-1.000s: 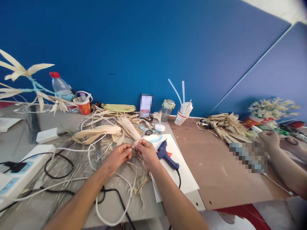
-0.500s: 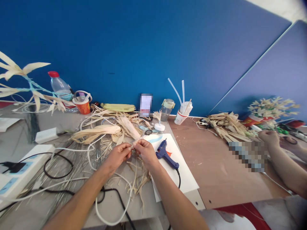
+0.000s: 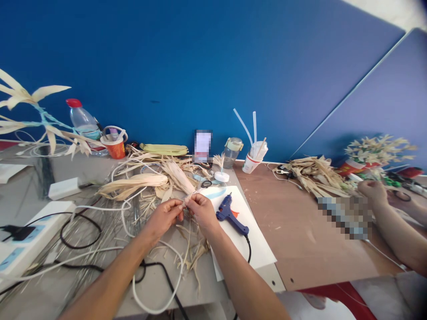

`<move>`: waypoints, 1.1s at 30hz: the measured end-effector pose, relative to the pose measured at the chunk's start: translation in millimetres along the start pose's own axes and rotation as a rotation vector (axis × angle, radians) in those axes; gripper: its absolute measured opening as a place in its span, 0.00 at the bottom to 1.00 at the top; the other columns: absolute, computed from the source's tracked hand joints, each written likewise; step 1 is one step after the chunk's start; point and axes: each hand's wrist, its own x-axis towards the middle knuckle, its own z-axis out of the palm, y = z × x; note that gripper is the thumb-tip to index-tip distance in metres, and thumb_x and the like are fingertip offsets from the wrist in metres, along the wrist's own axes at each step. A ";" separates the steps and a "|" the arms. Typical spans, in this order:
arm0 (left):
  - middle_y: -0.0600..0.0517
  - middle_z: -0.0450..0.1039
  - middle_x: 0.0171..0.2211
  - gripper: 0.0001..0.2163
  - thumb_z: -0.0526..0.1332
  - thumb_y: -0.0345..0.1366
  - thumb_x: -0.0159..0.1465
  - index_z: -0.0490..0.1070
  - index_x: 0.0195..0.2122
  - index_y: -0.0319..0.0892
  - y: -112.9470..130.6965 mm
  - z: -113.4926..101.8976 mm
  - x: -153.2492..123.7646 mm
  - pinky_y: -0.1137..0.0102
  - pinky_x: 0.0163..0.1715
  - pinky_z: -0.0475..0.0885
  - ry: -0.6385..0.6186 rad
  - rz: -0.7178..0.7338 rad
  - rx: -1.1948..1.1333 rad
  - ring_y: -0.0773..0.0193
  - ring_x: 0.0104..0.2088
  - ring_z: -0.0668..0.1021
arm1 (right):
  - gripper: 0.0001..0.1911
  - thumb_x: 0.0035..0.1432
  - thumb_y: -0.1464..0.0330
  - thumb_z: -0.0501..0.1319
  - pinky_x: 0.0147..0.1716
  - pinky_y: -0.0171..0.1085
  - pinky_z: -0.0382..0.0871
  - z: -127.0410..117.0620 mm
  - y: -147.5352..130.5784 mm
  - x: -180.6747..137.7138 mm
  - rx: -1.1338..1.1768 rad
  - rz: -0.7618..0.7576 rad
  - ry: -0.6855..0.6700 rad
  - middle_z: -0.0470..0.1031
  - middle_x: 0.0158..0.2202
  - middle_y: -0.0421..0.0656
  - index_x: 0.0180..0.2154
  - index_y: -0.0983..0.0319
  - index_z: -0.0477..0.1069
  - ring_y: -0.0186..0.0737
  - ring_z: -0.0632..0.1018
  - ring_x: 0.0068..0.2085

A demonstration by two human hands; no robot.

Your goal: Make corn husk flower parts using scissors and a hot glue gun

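Observation:
Fingertips meeting, my left hand (image 3: 164, 218) and my right hand (image 3: 202, 210) pinch at one spot above the table. Whatever lies between them is too small and too covered to make out. Just beyond the fingers are dried corn husks (image 3: 178, 175), with another husk bundle (image 3: 136, 183) to the left. A blue hot glue gun (image 3: 232, 214) rests on white paper (image 3: 245, 242) beside my right hand. Black-handled scissors (image 3: 207, 183) lie behind that hand. Torn husk scraps (image 3: 196, 258) are below my hands.
Left are a white power strip (image 3: 36, 235), looping white cable (image 3: 182, 266) and thin wires (image 3: 96, 242). A bottle (image 3: 85, 126), an orange cup (image 3: 114, 146), a phone (image 3: 203, 146) and a jar (image 3: 232, 153) line the back. At right, another person's hand (image 3: 375, 193) is by more husks (image 3: 312, 171).
Hardly anything differs. My hands keep the same pinch in the same place, and the other person's hand at right has shifted very slightly.

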 end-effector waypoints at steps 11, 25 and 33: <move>0.56 0.66 0.19 0.13 0.58 0.45 0.57 0.68 0.25 0.40 2.3 -0.8 -1.0 0.73 0.19 0.52 0.023 0.017 0.059 0.71 0.17 0.60 | 0.12 0.48 0.62 0.61 0.21 0.32 0.52 1.8 -2.0 -1.3 -0.015 -0.015 -0.001 0.60 0.15 0.33 0.20 0.61 0.64 0.29 0.58 0.19; 0.57 0.66 0.19 0.10 0.59 0.42 0.57 0.69 0.28 0.40 2.0 -0.6 -1.0 0.73 0.19 0.52 0.016 0.034 0.056 0.72 0.17 0.59 | 0.12 0.48 0.62 0.61 0.21 0.32 0.51 0.6 1.4 1.4 -0.027 -0.034 0.014 0.60 0.15 0.33 0.20 0.61 0.65 0.29 0.59 0.18; 0.55 0.70 0.20 0.09 0.59 0.41 0.56 0.70 0.24 0.41 6.2 -0.4 -0.4 0.71 0.26 0.62 0.045 0.102 0.114 0.66 0.23 0.70 | 0.11 0.46 0.62 0.61 0.20 0.32 0.51 3.3 0.6 1.3 -0.004 -0.019 0.014 0.60 0.15 0.33 0.20 0.61 0.64 0.28 0.59 0.18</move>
